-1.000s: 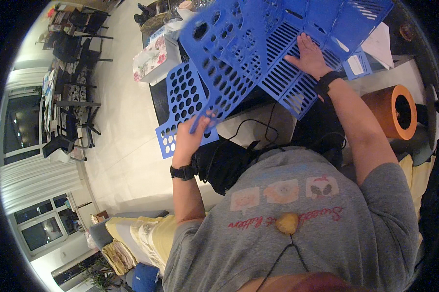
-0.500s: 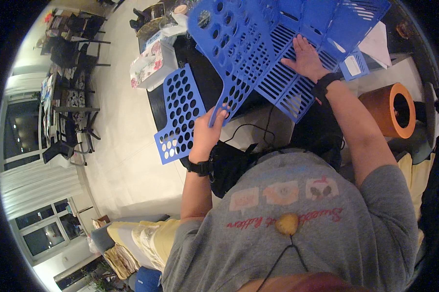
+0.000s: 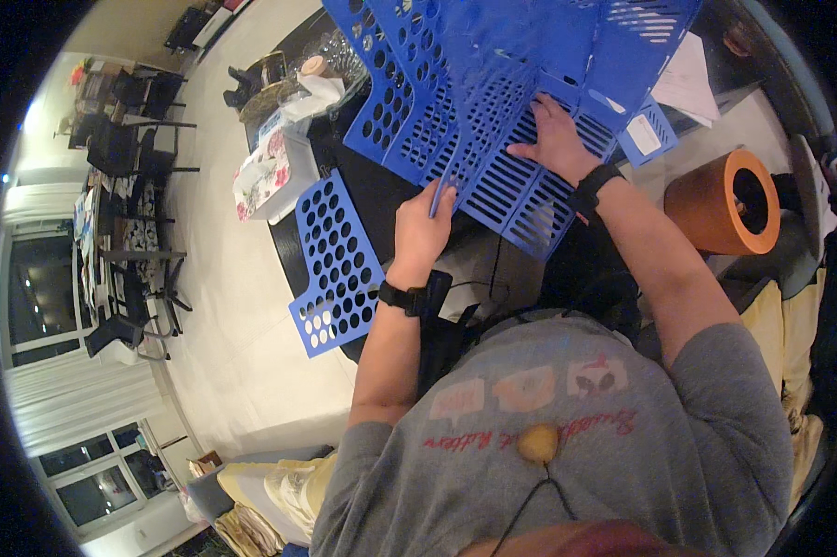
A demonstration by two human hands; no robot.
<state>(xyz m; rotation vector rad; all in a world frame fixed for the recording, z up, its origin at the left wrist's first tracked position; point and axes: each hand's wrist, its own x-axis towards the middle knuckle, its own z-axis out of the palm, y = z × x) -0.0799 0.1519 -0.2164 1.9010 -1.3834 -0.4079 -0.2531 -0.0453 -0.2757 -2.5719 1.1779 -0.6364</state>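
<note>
A blue plastic file rack, partly put together, lies across the dark table, with a slotted base (image 3: 500,200) and upright panels. My left hand (image 3: 422,232) is closed on the front lower edge of a perforated divider panel (image 3: 463,125), which stands nearly edge-on to me over the base. My right hand (image 3: 564,146) rests on the slotted base with its fingers stretched out and the thumb apart, beside a solid blue side panel (image 3: 641,56). Left of my left hand, a loose blue panel with round holes (image 3: 351,243) overhangs the table edge.
A floral tissue box (image 3: 268,176) stands at the table's left edge, with a glass bowl (image 3: 349,60) behind it. White papers (image 3: 689,84) and a small blue piece with a white label (image 3: 645,137) lie right. An orange cylindrical bin (image 3: 701,209) is near my right arm. Chairs (image 3: 126,316) stand far left.
My left hand has moved right with the divider panel, which has turned from slanting broadside to nearly edge-on. Another perforated panel now shows to its left. My right hand stays on the base.
</note>
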